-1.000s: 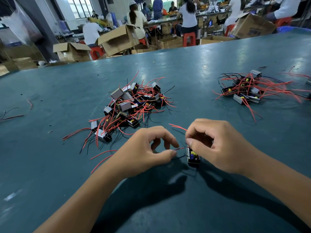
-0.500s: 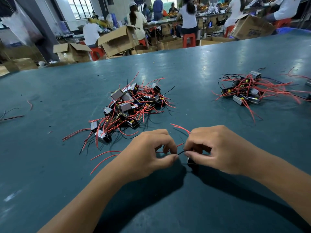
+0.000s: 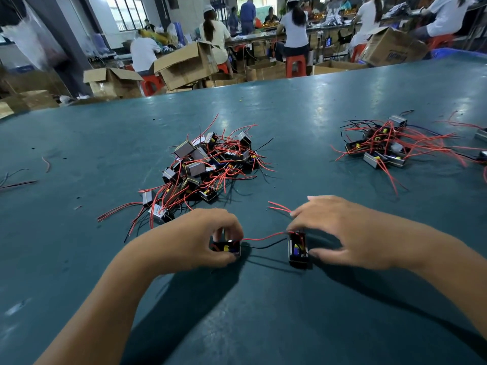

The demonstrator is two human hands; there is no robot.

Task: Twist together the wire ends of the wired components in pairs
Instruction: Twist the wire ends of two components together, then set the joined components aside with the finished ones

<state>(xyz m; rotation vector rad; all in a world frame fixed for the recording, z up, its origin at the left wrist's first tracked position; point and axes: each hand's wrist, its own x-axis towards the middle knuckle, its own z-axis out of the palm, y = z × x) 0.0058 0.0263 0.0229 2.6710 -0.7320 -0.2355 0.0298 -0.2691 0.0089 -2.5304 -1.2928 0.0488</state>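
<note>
Gripping one small black component [image 3: 227,249] on the table [image 3: 316,106], the left hand [image 3: 196,239] curls around it; the right hand [image 3: 350,233] pinches another component [image 3: 298,250] just right, red wire [image 3: 263,236] and black wire [image 3: 266,245] spanning between.

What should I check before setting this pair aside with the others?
1. Left hand holds its component: ok.
2. Right hand holds its component: ok.
3. Red wire and black wire run between the two: ok.
4. Twisted joint tight: cannot tell.
5. Loose red ends by the right hand clear of the pile: ok.
6. Bare table towards the right pile: ok.
</note>
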